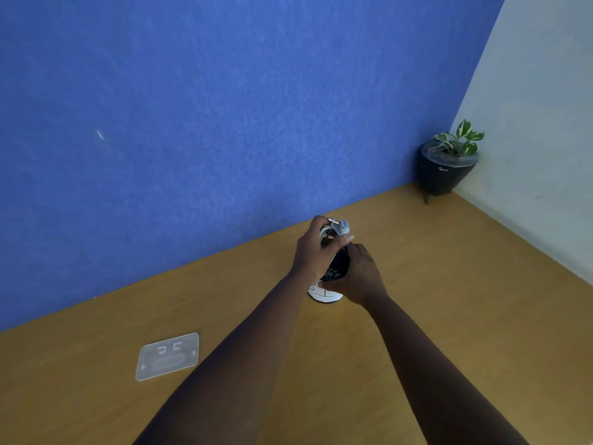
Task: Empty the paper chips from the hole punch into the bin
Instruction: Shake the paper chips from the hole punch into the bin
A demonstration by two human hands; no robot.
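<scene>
Wooden tan bench (417, 316) meeting blue textured wall (224, 107) and pale wall at 2 o'clock. Both bare forearms extended to bench centre. Small hole punch with dark body and silver metal upper part (337, 248) held clear of the bench surface, between both hands, directly above a small round white container (324, 295). Long axis of punch close to upright, tilted slightly toward 1 o'clock; metal end uppermost, dark end lowermost, pointing down at the container. Left hand (313, 252) wrapped round upper portion, fingers curled and closed on the metal part, thumb lying across its front. Right hand (361, 277) closed round the dark lower portion from the 4 o'clock side, fingers pressed against it. White specks visible on dark lower portion; nature not determinable. Clear rectangular plastic lid (168, 355) flat on bench at 8 o'clock, well apart. Dark conical pot with green-and-white plant (444, 171) in corner at 2 o'clock.
</scene>
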